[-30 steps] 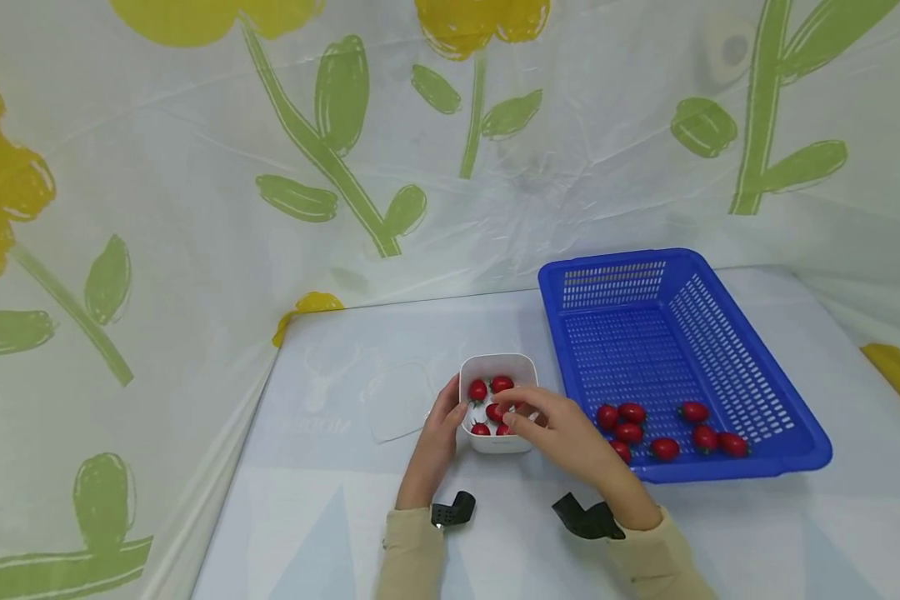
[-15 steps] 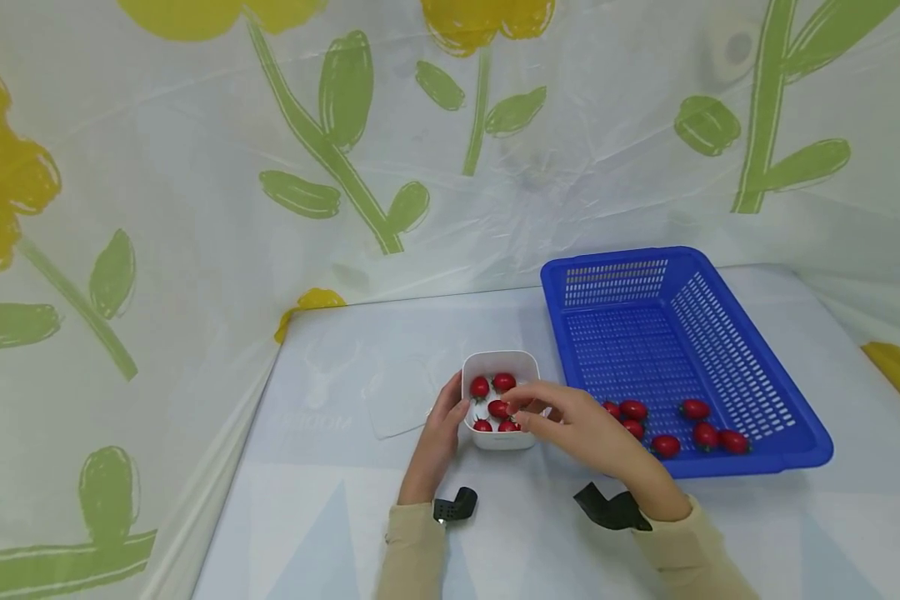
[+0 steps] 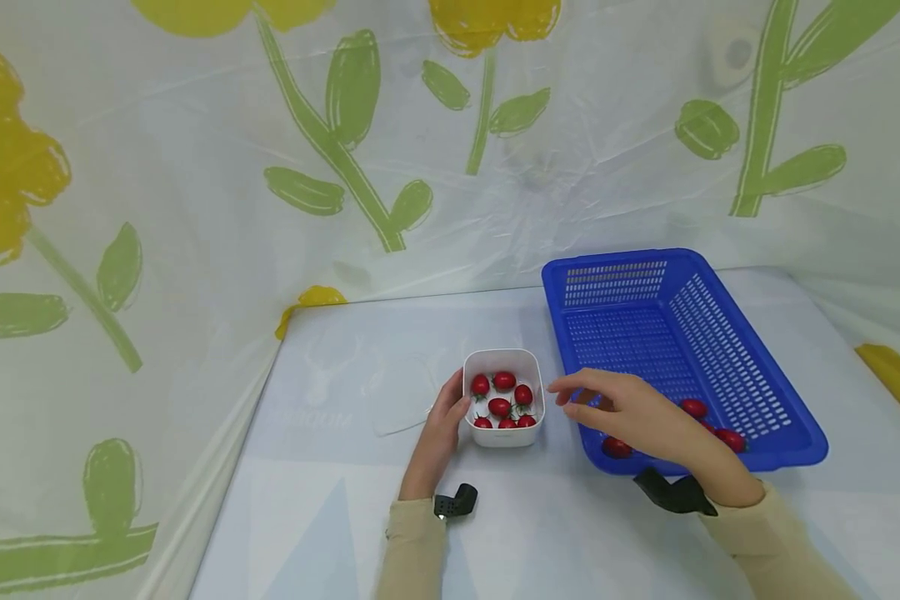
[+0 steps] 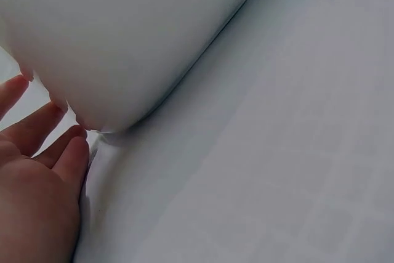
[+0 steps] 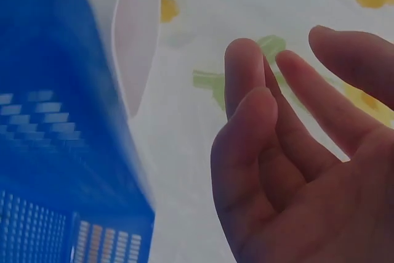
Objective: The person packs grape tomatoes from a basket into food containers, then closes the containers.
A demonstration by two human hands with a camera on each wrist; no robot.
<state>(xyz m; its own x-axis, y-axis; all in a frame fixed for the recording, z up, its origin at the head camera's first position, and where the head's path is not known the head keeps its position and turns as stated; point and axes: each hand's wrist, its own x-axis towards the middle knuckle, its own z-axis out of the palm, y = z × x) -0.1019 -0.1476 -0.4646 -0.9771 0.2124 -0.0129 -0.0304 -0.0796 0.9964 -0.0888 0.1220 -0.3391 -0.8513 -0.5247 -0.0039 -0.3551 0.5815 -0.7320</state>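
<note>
A small white square box [image 3: 504, 437] stands on the table with several red cherry tomatoes [image 3: 499, 407] in it. My left hand [image 3: 437, 437] rests against its left side; in the left wrist view the fingertips [image 4: 49, 115] touch the box wall. My right hand [image 3: 637, 412] hovers over the left part of a blue plastic basket [image 3: 808, 454], fingers loosely bent and nothing between them. Several more cherry tomatoes [image 3: 694, 408] lie at the basket's near end, some hidden beneath the right hand and forearm. The right wrist view has the basket's blurred wall [image 5: 55, 47] beside the relaxed right hand [image 5: 295, 170].
A clear flat sheet, perhaps a lid [image 3: 401, 408], lies left of the box and is hard to make out. The table [image 3: 330, 492] has a pale cover. Behind it hangs a white curtain [image 3: 195, 167] with yellow flowers. The basket takes up the table's right side.
My right hand has withdrawn from over the white box and moved right to above the basket. More tomatoes in the box are now visible. The left hand stays at the box.
</note>
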